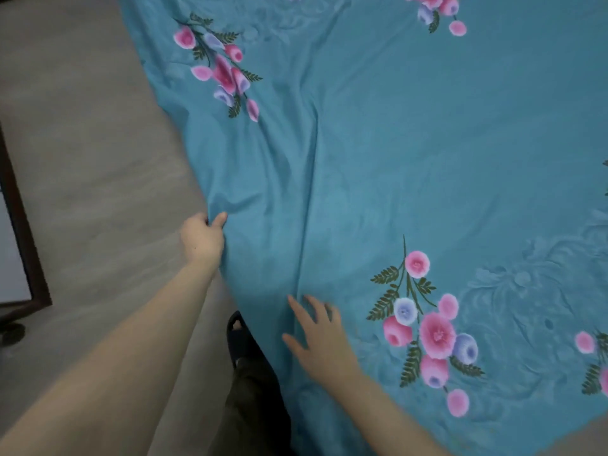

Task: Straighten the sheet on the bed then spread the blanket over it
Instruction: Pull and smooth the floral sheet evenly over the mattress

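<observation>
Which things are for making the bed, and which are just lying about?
For the job: flowery blue sheet, left hand gripping its edge, right hand flat on it.
Not for the job: dark slipper, dark wooden frame.

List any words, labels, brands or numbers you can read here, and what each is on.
None: no text is visible. The teal cloth shows only printed flowers; the dark slipper and dark frame at the left edge bear no lettering that I can make out.

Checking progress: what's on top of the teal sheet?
The right hand lies flat on the sheet; left hand grips its edge. Nothing else lies on it. Underneath is hidden.
</observation>
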The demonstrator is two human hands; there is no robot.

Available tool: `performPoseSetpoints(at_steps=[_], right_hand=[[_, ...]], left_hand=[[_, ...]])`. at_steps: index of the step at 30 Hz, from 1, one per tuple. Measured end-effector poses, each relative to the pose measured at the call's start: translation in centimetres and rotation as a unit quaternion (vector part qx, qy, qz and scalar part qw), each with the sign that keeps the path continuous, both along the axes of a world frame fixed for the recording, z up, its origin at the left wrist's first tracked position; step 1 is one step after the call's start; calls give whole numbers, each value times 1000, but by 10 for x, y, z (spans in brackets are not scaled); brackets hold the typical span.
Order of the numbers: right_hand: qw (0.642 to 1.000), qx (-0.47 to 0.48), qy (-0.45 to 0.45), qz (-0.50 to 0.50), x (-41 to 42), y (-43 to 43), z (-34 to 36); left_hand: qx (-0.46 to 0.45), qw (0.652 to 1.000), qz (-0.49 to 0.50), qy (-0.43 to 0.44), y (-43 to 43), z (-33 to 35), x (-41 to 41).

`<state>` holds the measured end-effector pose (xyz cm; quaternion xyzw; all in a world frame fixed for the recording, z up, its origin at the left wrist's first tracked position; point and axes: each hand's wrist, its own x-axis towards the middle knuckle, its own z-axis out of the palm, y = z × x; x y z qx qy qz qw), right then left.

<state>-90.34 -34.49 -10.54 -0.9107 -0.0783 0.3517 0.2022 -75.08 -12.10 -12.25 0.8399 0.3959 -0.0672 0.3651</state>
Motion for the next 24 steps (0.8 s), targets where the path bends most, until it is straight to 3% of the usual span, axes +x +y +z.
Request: performPoseSetpoints(at_steps=[3,5,7,10,16,19,24], right_hand=[[999,8,-41,-20,-3,53,2],[999,-29,-18,-19,-6,81,2],[997,-73,7,-23,-6,99,0],[994,-93,9,-59,5,110,-1],[988,-99,-42,-109,41,113,-7],[988,-77,-2,-134,60,113,-14],[984,-30,38,-172,69,115,-18]], left_hand=[[-48,992,117,-23,25,-14,-20],[-69,982,172,34,47,-25,-37],[-125,976,137,113,67,-37,-43],[-272,939,116,177,83,-44,-31],[-417,892,160,69,101,-25,43],[-425,896,113,63,104,-23,83],[-341,935,67,72,110,-38,130]])
